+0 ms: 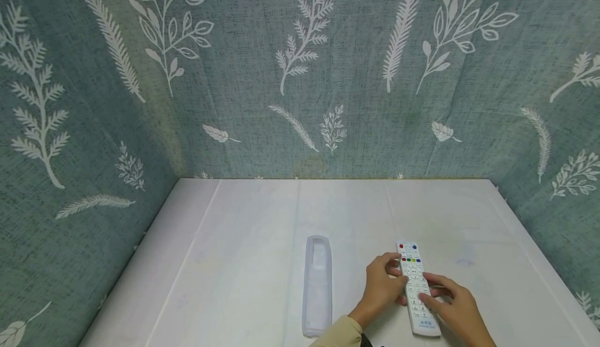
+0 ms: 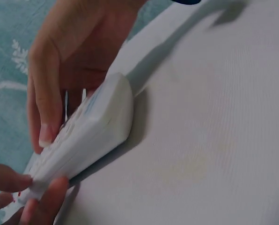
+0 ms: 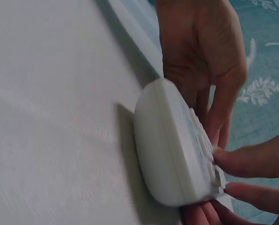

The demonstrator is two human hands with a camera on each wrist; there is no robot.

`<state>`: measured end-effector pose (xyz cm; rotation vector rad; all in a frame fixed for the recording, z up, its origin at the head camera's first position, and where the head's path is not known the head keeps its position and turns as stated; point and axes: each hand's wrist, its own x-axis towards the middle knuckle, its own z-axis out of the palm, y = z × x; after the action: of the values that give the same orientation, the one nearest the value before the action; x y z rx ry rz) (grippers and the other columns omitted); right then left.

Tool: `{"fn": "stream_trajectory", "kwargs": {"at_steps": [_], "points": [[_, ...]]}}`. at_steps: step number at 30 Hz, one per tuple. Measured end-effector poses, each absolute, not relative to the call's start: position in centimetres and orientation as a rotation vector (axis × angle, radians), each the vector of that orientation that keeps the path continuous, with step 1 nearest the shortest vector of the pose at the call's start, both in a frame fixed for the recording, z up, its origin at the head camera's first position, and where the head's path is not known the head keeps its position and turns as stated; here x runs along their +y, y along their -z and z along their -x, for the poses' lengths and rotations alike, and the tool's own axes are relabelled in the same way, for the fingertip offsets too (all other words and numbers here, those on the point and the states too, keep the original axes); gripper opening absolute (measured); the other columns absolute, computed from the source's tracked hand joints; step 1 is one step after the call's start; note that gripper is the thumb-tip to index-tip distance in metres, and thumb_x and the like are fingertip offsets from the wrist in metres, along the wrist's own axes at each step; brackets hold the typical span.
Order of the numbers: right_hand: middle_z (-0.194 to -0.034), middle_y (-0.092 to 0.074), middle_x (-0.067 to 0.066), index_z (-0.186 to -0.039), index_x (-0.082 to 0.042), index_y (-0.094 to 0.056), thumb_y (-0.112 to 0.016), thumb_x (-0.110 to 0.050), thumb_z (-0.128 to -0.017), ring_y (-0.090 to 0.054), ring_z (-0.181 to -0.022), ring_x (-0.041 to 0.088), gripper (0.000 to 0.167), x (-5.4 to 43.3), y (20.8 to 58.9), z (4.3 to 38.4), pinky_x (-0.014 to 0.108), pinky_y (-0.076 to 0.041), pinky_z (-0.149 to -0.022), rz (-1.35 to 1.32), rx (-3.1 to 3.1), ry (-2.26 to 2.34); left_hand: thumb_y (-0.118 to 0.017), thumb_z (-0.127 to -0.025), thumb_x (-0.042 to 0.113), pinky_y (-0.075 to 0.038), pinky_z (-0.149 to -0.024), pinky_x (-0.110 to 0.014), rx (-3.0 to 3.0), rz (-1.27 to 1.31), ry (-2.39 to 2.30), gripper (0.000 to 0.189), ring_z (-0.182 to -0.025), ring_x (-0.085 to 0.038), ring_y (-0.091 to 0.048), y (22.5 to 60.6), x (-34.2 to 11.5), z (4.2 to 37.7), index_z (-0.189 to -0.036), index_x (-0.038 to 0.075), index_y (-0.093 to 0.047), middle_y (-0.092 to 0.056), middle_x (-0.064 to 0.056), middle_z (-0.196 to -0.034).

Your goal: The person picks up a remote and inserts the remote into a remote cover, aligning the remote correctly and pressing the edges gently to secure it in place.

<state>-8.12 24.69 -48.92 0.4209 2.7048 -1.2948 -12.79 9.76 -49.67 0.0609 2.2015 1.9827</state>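
A white remote control (image 1: 415, 289) with rows of buttons, some coloured near its far end, lies face up at the right of the table. My left hand (image 1: 383, 283) grips its left edge, thumb on the face and fingers along the side. From the right, my right hand (image 1: 452, 305) pinches it, thumb over the lower buttons. Both wrist views show the thick near end of the remote control (image 2: 102, 119) close over the table, with a shadow beneath. To the left of the hands lies a clear, long remote cover (image 1: 317, 287).
The white table (image 1: 234, 263) meets a green cloth wall (image 1: 253, 76) with white leaf prints at its back edge. More of this cloth hangs along both sides. A beige sleeve (image 1: 339, 332) covers my left forearm.
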Motion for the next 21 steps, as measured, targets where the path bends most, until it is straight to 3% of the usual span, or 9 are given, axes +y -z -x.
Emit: {"fn": "stream_trajectory", "kwargs": {"at_steps": [5, 11, 17, 21], "points": [[-0.127, -0.054, 0.021, -0.131, 0.002, -0.053, -0.075, -0.022, -0.082, -0.057, -0.098, 0.025, 0.058, 24.88, 49.06, 8.07, 0.040, -0.047, -0.084, -0.380, 2.713, 1.316, -0.070, -0.074, -0.011, -0.052, -0.039, -0.026, 2.157, -0.016, -2.016, 0.046, -0.063, -0.006, -0.053, 49.64, 9.85, 12.65, -0.116, 0.009, -0.064, -0.055, 0.001, -0.086], [-0.131, -0.053, 0.018, -0.132, -0.002, -0.053, -0.076, -0.029, -0.080, -0.058, -0.099, 0.020, 0.062, 24.89, 49.38, 7.86, 0.030, -0.048, -0.083, -0.421, 2.693, 1.339, -0.069, -0.073, -0.013, -0.053, -0.040, -0.028, 2.123, 0.047, -2.023, 0.045, -0.066, -0.010, -0.052, 49.30, 9.86, 12.57, -0.111, 0.011, -0.067, -0.051, -0.002, -0.083], [-0.132, -0.054, 0.017, -0.131, -0.002, -0.055, -0.078, -0.029, -0.079, -0.060, -0.098, 0.016, 0.063, 24.64, 49.49, 7.46, 0.012, -0.048, -0.074, -0.481, 2.647, 1.446, -0.069, -0.073, -0.012, -0.053, -0.040, -0.027, 2.107, 0.099, -2.022, 0.041, -0.073, -0.011, -0.051, 48.95, 9.80, 12.41, -0.104, 0.014, -0.071, -0.051, 0.001, -0.087], [-0.130, -0.055, 0.017, -0.131, -0.002, -0.054, -0.078, -0.034, -0.078, -0.060, -0.103, 0.022, 0.066, 24.38, 49.25, 7.15, 0.011, -0.050, -0.071, -0.521, 2.620, 1.472, -0.069, -0.074, -0.009, -0.051, -0.043, -0.022, 2.102, 0.083, -2.013, 0.039, -0.077, -0.009, -0.051, 48.70, 9.40, 12.29, -0.104, 0.015, -0.071, -0.053, 0.005, -0.093]]}}
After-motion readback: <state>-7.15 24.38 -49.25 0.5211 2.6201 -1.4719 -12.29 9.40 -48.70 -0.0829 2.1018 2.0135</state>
